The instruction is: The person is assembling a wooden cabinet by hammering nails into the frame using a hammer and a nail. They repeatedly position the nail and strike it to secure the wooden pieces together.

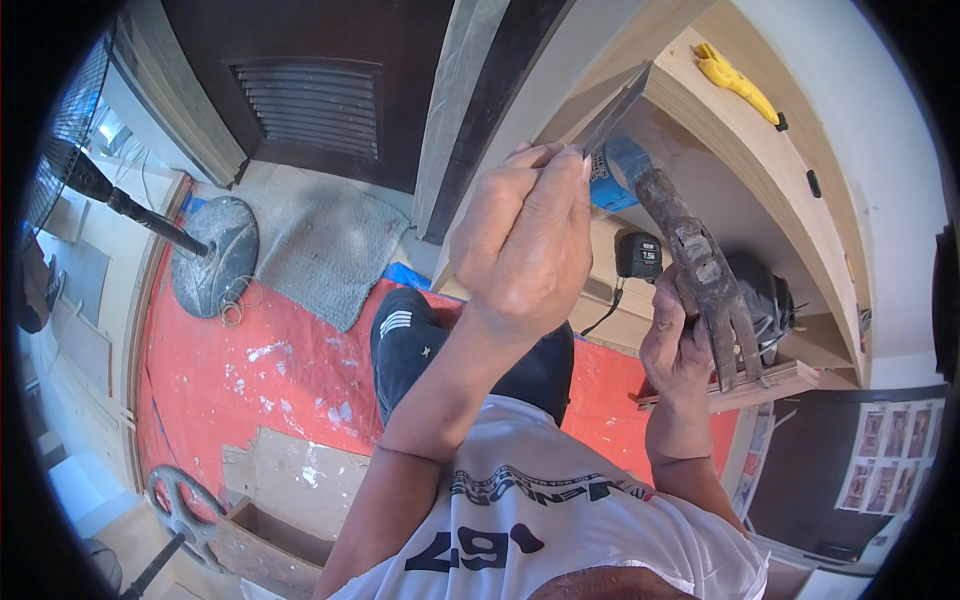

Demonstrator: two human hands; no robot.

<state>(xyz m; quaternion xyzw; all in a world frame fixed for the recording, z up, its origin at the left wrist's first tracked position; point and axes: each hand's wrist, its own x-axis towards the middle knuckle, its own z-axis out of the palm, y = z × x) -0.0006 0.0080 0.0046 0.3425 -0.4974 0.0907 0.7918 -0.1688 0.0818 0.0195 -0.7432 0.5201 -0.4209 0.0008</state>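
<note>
My left hand (525,235) is closed, its thumb and fingers pinched on a thin, flat, dark blade-like piece (617,108). The far end of that piece meets the corner of a pale wooden shelf edge (690,105); its exact kind cannot be made out. My right hand (678,345) is wrapped round a worn, dark claw hammer (708,265), with the claw toward me and the striking end near the cabinet opening. Most of its handle is hidden. Between the two hands, a black tape measure (639,256) lies on a wooden surface, beside a blue roll (612,175).
A yellow-handled tool (735,82) lies on the upper shelf. Inside the cabinet sits a black bag (765,300). Red sheeting (290,370) covers the floor. Left stand a fan base (213,255), a grey mat (335,250) and a dark louvred door (310,105).
</note>
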